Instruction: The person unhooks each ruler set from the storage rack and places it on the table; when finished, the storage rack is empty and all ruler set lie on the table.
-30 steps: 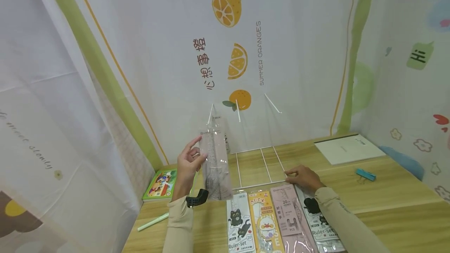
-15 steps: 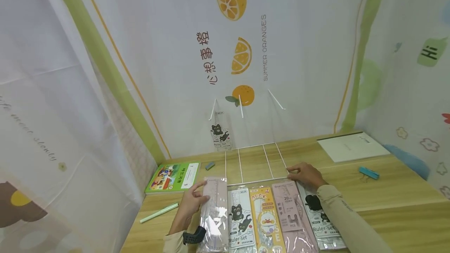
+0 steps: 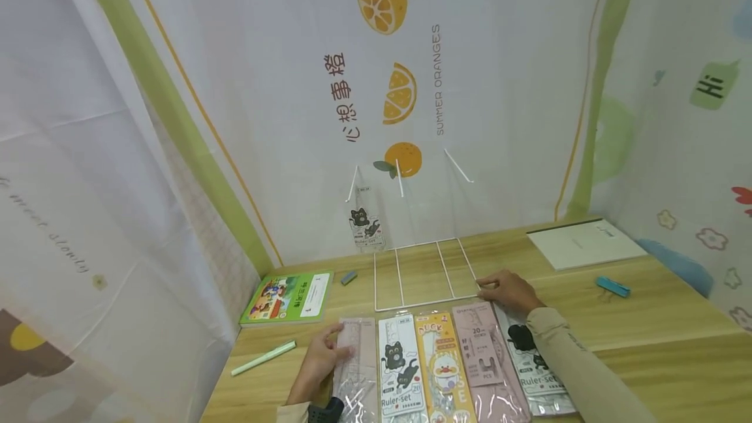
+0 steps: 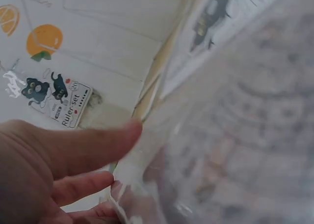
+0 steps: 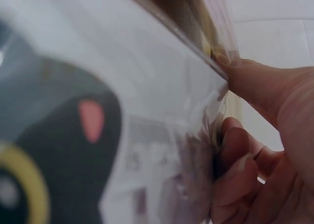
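My left hand [image 3: 330, 346] holds a pale pink ruler pack [image 3: 358, 359] by its left edge, flat on the wooden table at the left end of a row of packs. In the left wrist view the thumb [image 4: 83, 145] lies over the clear wrapper [image 4: 235, 135] with fingers under it. My right hand [image 3: 492, 290] pinches the top of the black-cat ruler-set pack [image 3: 537, 371] at the row's right end; the right wrist view shows fingers [image 5: 245, 170] curled under its plastic [image 5: 122, 111]. Between lie a white cat pack [image 3: 401, 371], a yellow duck pack [image 3: 442, 371] and another pink pack [image 3: 484, 358].
A white wire rack [image 3: 401, 279] stands behind the row, with one cat ruler-set [image 3: 367, 227] hanging on its left hook. A green book [image 3: 288, 297], a green pen [image 3: 263, 358] and a small eraser [image 3: 349, 277] lie left. A white notebook [image 3: 584, 245] and blue clip [image 3: 613, 287] lie right.
My left hand has brought the pink pack down from in front of the rack and laid it on the table beside the white cat pack. The right hand has stayed in place.
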Available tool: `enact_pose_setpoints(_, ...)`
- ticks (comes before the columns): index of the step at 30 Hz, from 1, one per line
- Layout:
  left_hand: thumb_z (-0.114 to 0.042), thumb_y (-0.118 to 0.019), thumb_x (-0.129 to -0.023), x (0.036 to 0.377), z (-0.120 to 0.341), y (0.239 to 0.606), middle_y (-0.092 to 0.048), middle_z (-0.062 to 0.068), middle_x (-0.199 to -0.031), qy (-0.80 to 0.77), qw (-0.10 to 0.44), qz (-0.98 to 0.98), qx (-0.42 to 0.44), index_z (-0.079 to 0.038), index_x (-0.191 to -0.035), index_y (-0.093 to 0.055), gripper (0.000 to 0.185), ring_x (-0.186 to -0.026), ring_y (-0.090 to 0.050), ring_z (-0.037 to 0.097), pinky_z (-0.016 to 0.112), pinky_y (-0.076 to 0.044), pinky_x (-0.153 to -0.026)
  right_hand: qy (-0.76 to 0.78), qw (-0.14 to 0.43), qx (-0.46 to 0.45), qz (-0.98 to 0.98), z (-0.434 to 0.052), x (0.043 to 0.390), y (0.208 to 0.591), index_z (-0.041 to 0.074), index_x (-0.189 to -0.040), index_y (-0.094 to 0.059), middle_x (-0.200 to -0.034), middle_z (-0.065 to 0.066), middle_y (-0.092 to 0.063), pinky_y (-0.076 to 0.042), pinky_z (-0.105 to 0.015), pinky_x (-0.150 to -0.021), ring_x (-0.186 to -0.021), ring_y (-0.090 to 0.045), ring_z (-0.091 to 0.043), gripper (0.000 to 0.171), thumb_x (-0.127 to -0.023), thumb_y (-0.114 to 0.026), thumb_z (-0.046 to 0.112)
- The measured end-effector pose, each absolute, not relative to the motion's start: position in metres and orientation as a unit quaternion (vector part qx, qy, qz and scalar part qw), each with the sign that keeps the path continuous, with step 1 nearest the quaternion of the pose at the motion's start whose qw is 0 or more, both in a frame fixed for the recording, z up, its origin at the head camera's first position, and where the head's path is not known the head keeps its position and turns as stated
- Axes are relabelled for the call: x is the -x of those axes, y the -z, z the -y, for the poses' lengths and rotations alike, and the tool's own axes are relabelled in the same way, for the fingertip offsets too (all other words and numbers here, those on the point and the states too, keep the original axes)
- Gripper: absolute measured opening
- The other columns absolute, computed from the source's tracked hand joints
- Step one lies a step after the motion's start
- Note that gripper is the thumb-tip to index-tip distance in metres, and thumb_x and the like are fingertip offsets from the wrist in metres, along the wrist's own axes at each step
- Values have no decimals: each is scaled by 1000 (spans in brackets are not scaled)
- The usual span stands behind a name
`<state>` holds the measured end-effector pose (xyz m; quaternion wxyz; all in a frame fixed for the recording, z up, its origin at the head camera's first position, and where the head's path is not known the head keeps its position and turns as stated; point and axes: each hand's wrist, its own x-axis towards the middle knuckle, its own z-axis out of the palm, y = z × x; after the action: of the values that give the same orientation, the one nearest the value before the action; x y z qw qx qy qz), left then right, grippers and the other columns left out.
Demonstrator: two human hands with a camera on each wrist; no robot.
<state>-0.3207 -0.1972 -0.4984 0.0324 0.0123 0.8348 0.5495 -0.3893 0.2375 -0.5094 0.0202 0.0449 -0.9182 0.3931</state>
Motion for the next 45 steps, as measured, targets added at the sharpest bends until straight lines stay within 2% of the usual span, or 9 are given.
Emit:
enact_pose_setpoints(6, -19, -86, -77, 317, 191, 501, -65, 25, -109, -417, -19, -908, -44, 7, -138, -53, 74, -83, -60, 23, 37, -51, -69, -384, 30, -48, 922, -238, 390, 512, 10, -123, -73, -116, -20, -72, -44, -32, -63, -75, -59, -17, 40, -88, -78, 28)
enact_pose_setpoints(9, -27, -87, -76, 315, 189, 500, -64, 28, -123, -369, -25, -928, -40, 3, -138, -55, 76, -95, -63, 32, 47, -52, -78, -380, 34, -54, 923, -238, 390, 512, 9, -123, -73, -116, -21, -71, -44, -32, -63, -75, -59, -17, 40, -89, -77, 29)
enact_pose_setpoints(13, -31, -86, -77, 315, 186, 498, -64, 29, -125, -330, -21, -943, -35, 2, -137, -56, 75, -105, -64, 42, 58, -51, -85, -377, 38, -56, 924, -238, 390, 512, 9, -123, -73, -116, -21, -71, -44, -32, -63, -76, -59, -17, 40, -88, -78, 28)
enact_pose_setpoints(20, -37, -83, -81, 314, 185, 496, -66, 27, -121, -287, -14, -957, -37, 4, -130, -59, 68, -105, -64, 43, 59, -50, -83, -381, 37, -54, 922, -237, 388, 511, 9, -122, -74, -115, -21, -72, -46, -32, -64, -76, -61, -17, 39, -88, -78, 27)
enact_pose_setpoints(31, -35, -77, -87, 316, 187, 485, -61, 33, -126, -319, 6, -946, -53, 2, -138, -53, 68, -110, -61, 51, 65, -48, -89, -380, 40, -54, 922, -237, 387, 511, 9, -123, -73, -114, -21, -72, -45, -32, -63, -74, -61, -16, 39, -88, -78, 27)
enact_pose_setpoints(34, -34, -73, -92, 321, 190, 477, -65, 27, -113, -339, 9, -938, -70, 1, -139, -53, 63, -101, -64, 43, 59, -52, -82, -384, 36, -48, 921, -236, 388, 510, 9, -123, -73, -109, -18, -73, -44, -32, -62, -72, -59, -16, 39, -88, -78, 26)
enact_pose_setpoints(37, -30, -71, -94, 328, 192, 469, -62, 14, -93, -363, 12, -927, -95, 4, -134, -56, 54, -80, -59, 26, 43, -50, -67, -392, 27, -42, 919, -234, 387, 509, 9, -124, -73, -107, -16, -73, -43, -31, -61, -71, -58, -17, 40, -88, -78, 27)
enact_pose_setpoints(41, -16, -66, -97, 342, 188, 460, -57, 7, -76, -390, 2, -909, -145, 7, -109, -66, 26, -63, -47, 14, 28, -39, -55, -379, 35, -47, 923, -235, 388, 510, 9, -122, -73, -107, -16, -73, -41, -31, -60, -71, -55, -17, 40, -87, -78, 27)
enact_pose_setpoints(45, -5, -60, -99, 365, 174, 450, -67, 8, -74, -405, -24, -893, -194, 5, -95, -70, 15, -60, -49, 9, 22, -39, -52, -362, 52, -58, 929, -239, 390, 512, 9, -121, -74, -102, -14, -73, -39, -31, -60, -71, -54, -17, 39, -87, -78, 28)
